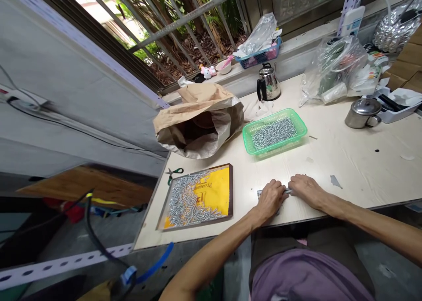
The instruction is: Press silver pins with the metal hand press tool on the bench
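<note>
2 hands (pixel 287 194) work at a pale table (pixel 358 169) beneath a barred window (pixel 198 15).

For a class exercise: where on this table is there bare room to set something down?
Scraps aside, the tabletop is bare between the right hand and the lidded metal cup. A smaller patch lies between the tray, green basket and left hand. The back is crowded with a paper bag, kettle and plastic bags.
</note>
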A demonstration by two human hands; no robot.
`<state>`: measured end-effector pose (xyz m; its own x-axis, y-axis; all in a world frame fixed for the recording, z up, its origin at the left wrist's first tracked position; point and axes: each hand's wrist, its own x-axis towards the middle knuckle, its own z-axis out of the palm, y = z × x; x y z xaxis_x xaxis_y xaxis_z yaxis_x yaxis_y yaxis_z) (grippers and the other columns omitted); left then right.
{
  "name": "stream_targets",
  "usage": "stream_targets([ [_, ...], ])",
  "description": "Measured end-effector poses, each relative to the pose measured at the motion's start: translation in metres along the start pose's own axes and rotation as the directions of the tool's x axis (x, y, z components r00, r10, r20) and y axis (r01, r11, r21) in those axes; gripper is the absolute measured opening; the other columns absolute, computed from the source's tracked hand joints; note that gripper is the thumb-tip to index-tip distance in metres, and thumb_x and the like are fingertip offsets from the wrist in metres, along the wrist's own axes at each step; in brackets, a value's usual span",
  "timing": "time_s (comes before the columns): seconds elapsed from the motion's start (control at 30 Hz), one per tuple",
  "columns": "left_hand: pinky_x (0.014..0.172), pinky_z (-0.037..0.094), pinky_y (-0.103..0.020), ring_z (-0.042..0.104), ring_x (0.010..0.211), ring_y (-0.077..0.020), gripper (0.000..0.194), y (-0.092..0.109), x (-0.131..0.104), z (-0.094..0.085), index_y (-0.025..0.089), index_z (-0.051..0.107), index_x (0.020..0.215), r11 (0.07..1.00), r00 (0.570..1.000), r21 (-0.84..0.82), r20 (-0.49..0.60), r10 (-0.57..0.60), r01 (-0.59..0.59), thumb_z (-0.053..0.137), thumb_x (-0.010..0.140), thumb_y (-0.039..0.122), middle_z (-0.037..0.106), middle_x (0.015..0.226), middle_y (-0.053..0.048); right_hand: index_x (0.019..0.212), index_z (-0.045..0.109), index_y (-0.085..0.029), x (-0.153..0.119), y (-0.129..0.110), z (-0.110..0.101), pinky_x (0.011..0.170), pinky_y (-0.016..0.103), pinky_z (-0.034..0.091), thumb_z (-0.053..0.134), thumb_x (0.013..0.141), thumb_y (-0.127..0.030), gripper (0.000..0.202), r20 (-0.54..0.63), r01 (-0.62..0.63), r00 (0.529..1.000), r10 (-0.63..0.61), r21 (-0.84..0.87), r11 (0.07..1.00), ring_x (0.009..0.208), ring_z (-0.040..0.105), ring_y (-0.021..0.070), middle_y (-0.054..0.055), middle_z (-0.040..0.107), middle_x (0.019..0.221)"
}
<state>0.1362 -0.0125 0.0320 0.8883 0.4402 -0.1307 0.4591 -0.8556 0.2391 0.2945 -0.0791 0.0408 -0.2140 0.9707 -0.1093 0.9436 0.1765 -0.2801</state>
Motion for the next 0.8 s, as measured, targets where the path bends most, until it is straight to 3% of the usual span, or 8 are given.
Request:
stream_targets([
  [0.07, 0.077, 0.05, -0.035, 0.055, 0.089, -0.0211, 0.017, 0.0, -0.003, 0.006, 0.017, 0.057, 0.096, 1.0, 0.998, -0.006, -0.058, -0.009, 0.009, 0.049, 0.091, 0.031, 0.061, 0.09, -0.006, 0.085, 0.063, -0.016, 0.002, 0.002, -0.004, 0.071, 0.029, 0.039, 0.064, 0.079, -0.017, 0.006, -0.002, -0.011, 1.0, 0.011, -0.011, 1.0, 0.084, 0.054, 0.0199, 0.007, 0.061, 0.085],
  [0.17, 0.091, 0.048, -0.043, 0.052, 0.112, -0.0261, 0.03, 0.006, -0.015, 0.023, 0.014, 0.048, 0.119, 0.999, 0.968, -0.025, -0.249, -0.029, 0.023, 0.044, 0.093, 0.029, 0.057, 0.117, -0.015, 0.1, 0.061, -0.012, 0.005, 0.014, -0.011, 0.076, 0.032, 0.041, 0.078, 0.063, -0.029, 0.044, 0.016, 0.017, 1.0, -0.016, -0.005, 1.0, 0.092, 0.052, 0.0255, 0.011, 0.059, 0.098],
  [0.23, 0.099, 0.043, -0.047, 0.042, 0.128, -0.028, 0.035, 0.015, -0.025, 0.036, 0.013, 0.042, 0.128, 0.999, 0.935, -0.038, -0.353, -0.02, 0.007, 0.037, 0.095, 0.024, 0.048, 0.132, -0.018, 0.107, 0.06, -0.011, 0.007, 0.026, -0.013, 0.077, 0.034, 0.043, 0.079, 0.061, -0.039, 0.057, 0.065, 0.07, 0.995, -0.073, 0.046, 0.997, 0.092, 0.052, 0.0265, 0.013, 0.058, 0.101],
  [0.37, 0.104, 0.041, -0.047, 0.035, 0.134, -0.0283, 0.039, 0.042, -0.04, 0.054, 0.01, 0.04, 0.131, 0.993, 0.921, -0.076, -0.386, 0.055, -0.091, 0.037, 0.095, 0.025, 0.046, 0.137, -0.019, 0.105, 0.06, -0.013, 0.013, 0.041, -0.011, 0.078, 0.031, 0.042, 0.06, 0.082, -0.026, 0.027, 0.039, 0.101, 0.994, -0.106, 0.103, 0.99, 0.09, 0.053, 0.0215, 0.01, 0.059, 0.099],
  [0.47, 0.105, 0.038, -0.051, 0.039, 0.131, -0.0282, 0.042, 0.055, -0.042, 0.056, 0.011, 0.042, 0.131, 0.986, 0.93, -0.129, -0.365, 0.055, -0.109, 0.041, 0.094, 0.031, 0.051, 0.133, -0.018, 0.093, 0.063, -0.015, 0.025, 0.038, -0.013, 0.076, 0.031, 0.04, 0.053, 0.085, -0.016, 0.013, -0.038, 0.023, 0.999, -0.022, 0.011, 1.0, 0.087, 0.053, 0.0206, 0.009, 0.061, 0.094],
  [0.6, 0.106, 0.037, -0.052, 0.044, 0.128, -0.0283, 0.043, 0.057, -0.039, 0.05, 0.011, 0.045, 0.129, 0.971, 0.925, -0.213, -0.38, 0.019, -0.107, 0.043, 0.093, 0.034, 0.055, 0.128, -0.016, 0.089, 0.065, -0.014, 0.044, 0.014, -0.022, 0.073, 0.033, 0.039, 0.051, 0.086, -0.012, 0.015, -0.089, -0.091, 0.993, 0.082, -0.107, 0.99, 0.087, 0.052, 0.0223, 0.011, 0.062, 0.095],
  [0.7, 0.104, 0.039, -0.051, 0.046, 0.125, -0.0303, 0.044, 0.056, -0.037, 0.05, 0.009, 0.047, 0.128, 0.959, 0.925, -0.253, -0.378, 0.023, -0.128, 0.044, 0.092, 0.035, 0.056, 0.126, -0.018, 0.094, 0.066, -0.019, 0.052, -0.015, -0.018, 0.075, 0.032, 0.04, 0.054, 0.083, -0.011, 0.018, -0.059, 0.121, 0.99, -0.128, -0.109, 0.987, 0.099, 0.05, 0.0226, 0.01, 0.06, 0.107],
  [0.8, 0.097, 0.047, -0.046, 0.057, 0.112, -0.0294, 0.042, 0.059, -0.036, 0.056, 0.009, 0.052, 0.124, 0.952, 0.94, -0.283, -0.342, 0.015, -0.118, 0.042, 0.093, 0.036, 0.063, 0.115, -0.017, 0.087, 0.067, -0.021, 0.056, -0.044, 0.002, 0.077, 0.031, 0.04, 0.056, 0.081, -0.011, 0.016, -0.025, 0.419, 0.906, -0.422, -0.088, 0.904, 0.105, 0.047, 0.0216, 0.007, 0.06, 0.106],
])
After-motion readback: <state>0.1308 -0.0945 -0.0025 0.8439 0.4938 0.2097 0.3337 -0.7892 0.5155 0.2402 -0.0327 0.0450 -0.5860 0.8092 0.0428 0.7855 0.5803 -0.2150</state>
